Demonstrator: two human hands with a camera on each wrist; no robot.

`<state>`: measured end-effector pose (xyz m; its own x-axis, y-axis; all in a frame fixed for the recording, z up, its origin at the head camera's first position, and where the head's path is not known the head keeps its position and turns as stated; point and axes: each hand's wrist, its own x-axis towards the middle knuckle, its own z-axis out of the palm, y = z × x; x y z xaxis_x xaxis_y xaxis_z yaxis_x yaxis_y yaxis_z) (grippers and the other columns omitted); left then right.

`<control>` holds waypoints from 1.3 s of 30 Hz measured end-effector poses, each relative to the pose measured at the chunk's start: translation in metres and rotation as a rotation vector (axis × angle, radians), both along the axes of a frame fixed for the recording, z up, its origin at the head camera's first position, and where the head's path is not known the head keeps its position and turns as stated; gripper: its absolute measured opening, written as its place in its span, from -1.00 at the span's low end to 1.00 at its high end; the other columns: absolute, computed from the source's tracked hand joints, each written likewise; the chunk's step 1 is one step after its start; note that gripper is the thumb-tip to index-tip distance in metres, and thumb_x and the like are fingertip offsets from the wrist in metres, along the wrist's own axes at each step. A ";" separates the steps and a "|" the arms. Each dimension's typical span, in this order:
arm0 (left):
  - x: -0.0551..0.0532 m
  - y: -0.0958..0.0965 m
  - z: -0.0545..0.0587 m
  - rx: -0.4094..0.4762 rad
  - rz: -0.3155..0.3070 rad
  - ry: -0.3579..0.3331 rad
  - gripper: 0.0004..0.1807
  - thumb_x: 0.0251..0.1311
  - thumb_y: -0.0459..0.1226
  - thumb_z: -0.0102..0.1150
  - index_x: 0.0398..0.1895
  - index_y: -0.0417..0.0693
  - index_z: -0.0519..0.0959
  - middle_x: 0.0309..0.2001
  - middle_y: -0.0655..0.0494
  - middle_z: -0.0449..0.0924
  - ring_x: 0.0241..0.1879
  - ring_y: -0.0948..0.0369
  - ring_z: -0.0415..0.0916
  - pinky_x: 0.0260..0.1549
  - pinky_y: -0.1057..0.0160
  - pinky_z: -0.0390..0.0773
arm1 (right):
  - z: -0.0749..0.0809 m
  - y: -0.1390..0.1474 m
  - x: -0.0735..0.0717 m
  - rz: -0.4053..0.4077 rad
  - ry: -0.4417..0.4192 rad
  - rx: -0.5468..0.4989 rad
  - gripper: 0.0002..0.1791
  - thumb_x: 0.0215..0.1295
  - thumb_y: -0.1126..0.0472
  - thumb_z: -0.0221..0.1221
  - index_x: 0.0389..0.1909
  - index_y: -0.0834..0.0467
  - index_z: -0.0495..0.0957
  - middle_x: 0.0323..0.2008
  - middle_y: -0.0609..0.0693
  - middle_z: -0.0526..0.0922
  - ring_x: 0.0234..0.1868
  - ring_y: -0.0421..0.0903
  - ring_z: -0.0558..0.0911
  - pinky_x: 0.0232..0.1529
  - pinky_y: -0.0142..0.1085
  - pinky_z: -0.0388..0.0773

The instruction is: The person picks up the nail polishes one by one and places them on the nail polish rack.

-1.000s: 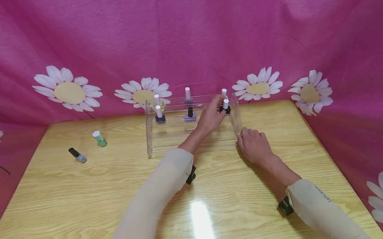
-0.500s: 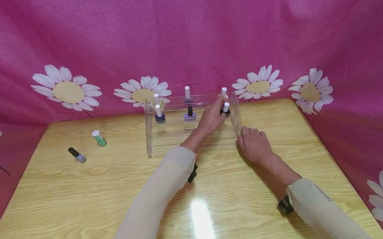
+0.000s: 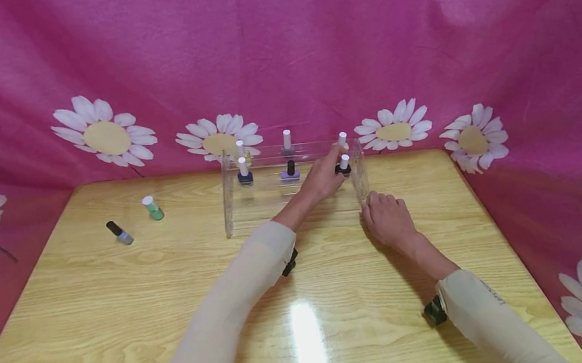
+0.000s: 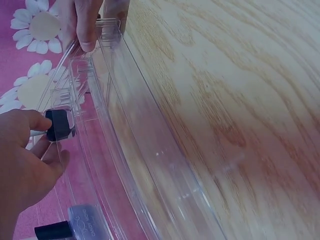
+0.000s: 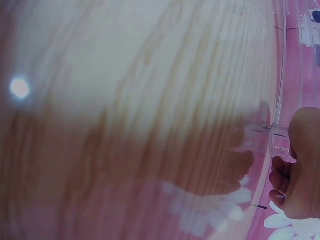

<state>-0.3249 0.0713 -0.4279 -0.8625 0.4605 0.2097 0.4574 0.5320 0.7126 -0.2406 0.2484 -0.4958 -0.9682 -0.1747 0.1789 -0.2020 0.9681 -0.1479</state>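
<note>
My left hand (image 3: 323,178) pinches a dark nail polish bottle (image 4: 58,125) with a white cap, between thumb and fingers. It stands at the right end of the clear tiered rack (image 3: 227,212). With curled fingers, my right hand (image 3: 389,218) holds the rack's front right corner; the right wrist view shows that hand (image 5: 306,170) at the rack's edge. Left along the same tier are a lilac polish bottle (image 3: 290,175) with a black cap and a navy one (image 3: 245,178) with a white cap. Several white-capped bottles stand on the tier behind, the rightmost partly hidden by my left hand.
On the wooden table (image 3: 177,314), left of the rack, a green polish bottle (image 3: 154,210) and a grey-blue one (image 3: 121,234) lie apart. A pink daisy-print cloth (image 3: 297,49) hangs close behind the rack and along both sides.
The left hand's fingers have shifted slightly about the dark bottle, which stays at the same spot on the rack. The right hand keeps its hold on the rack's corner.
</note>
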 end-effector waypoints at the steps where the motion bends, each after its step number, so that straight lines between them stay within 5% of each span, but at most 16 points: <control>1: 0.001 -0.001 0.000 -0.002 0.004 0.001 -0.48 0.28 -0.51 0.14 0.28 -0.07 0.34 0.19 -0.08 0.56 0.18 0.08 0.50 0.06 0.19 0.53 | 0.000 0.000 0.000 -0.001 -0.005 0.002 -0.68 0.58 0.09 -0.17 -0.32 0.25 0.29 -0.41 0.18 0.45 -0.22 0.27 0.52 -0.28 0.07 0.37; 9: 0.007 -0.017 0.007 0.021 -0.002 0.022 -0.40 0.26 -0.51 0.10 0.38 -0.12 0.29 0.26 -0.10 0.48 0.22 0.07 0.44 0.04 0.24 0.53 | 0.001 0.001 0.001 0.020 0.016 0.002 -0.68 0.57 0.10 -0.17 -0.34 0.25 0.28 -0.42 0.20 0.46 -0.25 0.27 0.52 -0.29 0.08 0.38; 19: 0.022 -0.055 0.028 0.171 -0.061 0.119 -0.46 0.25 -0.49 0.17 0.31 -0.22 0.36 0.16 -0.12 0.54 0.18 0.02 0.47 0.12 0.17 0.50 | 0.004 -0.001 0.000 0.017 0.008 0.005 -0.68 0.57 0.11 -0.18 -0.35 0.25 0.28 -0.40 0.20 0.46 -0.22 0.28 0.51 -0.27 0.08 0.38; 29: 0.042 -0.113 0.042 0.285 -0.042 0.158 -0.49 0.23 -0.53 0.18 0.26 -0.27 0.40 0.09 -0.17 0.56 0.11 0.01 0.52 0.08 0.09 0.54 | 0.003 -0.001 0.001 0.020 0.041 0.023 -0.64 0.56 0.09 -0.16 -0.40 0.25 0.31 -0.43 0.21 0.46 -0.26 0.28 0.53 -0.28 0.08 0.40; 39: 0.056 -0.175 0.035 0.343 0.068 0.162 -0.49 0.19 -0.57 0.22 0.22 -0.29 0.41 0.04 -0.20 0.57 0.06 -0.07 0.55 0.04 -0.04 0.57 | 0.002 0.000 0.002 0.017 0.026 0.011 -0.65 0.56 0.11 -0.16 -0.41 0.23 0.30 -0.45 0.19 0.45 -0.26 0.27 0.53 -0.30 0.08 0.38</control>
